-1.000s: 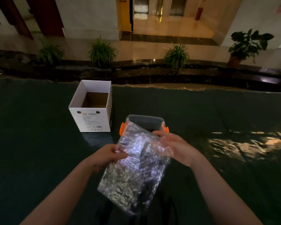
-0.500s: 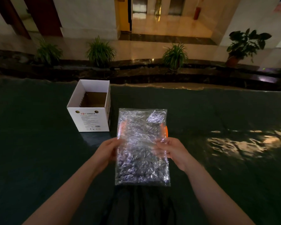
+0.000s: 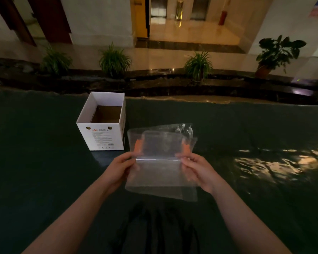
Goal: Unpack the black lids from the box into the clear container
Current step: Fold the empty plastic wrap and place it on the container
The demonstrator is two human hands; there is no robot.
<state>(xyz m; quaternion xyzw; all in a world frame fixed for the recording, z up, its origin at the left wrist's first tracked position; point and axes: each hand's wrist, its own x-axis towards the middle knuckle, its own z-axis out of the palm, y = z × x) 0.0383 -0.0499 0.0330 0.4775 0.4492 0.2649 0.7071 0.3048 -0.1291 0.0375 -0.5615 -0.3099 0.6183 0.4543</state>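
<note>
Head view: I look for the black lids first and cannot see a single one clearly. The box (image 3: 102,121) stands open on the dark table (image 3: 35,162), to the left of my hands and a little beyond them, and what I can see of its inside is bare brown cardboard, so I judge it emptied. The clear container (image 3: 162,143) sits just to the right of the box, straight ahead of me, but I see it only through a clear plastic bag (image 3: 160,162) held in front of it; its two orange latches (image 3: 138,144) glow through the film. Whether the lids lie inside the container I cannot tell, since the bag blurs everything behind it.

The bag looks flat and empty, creased along a bright line between my hands. My left hand (image 3: 120,166) pinches its left edge between thumb and fingers, and my right hand (image 3: 197,169) pinches the right edge the same way, so both are closed on the film and hold it above the table.

My reading is that the unpacking is at or near its end: box empty, wrapper empty. What seems left is to put the bag aside and check the container. Far off, potted plants (image 3: 115,60) line a ledge beyond the table.
</note>
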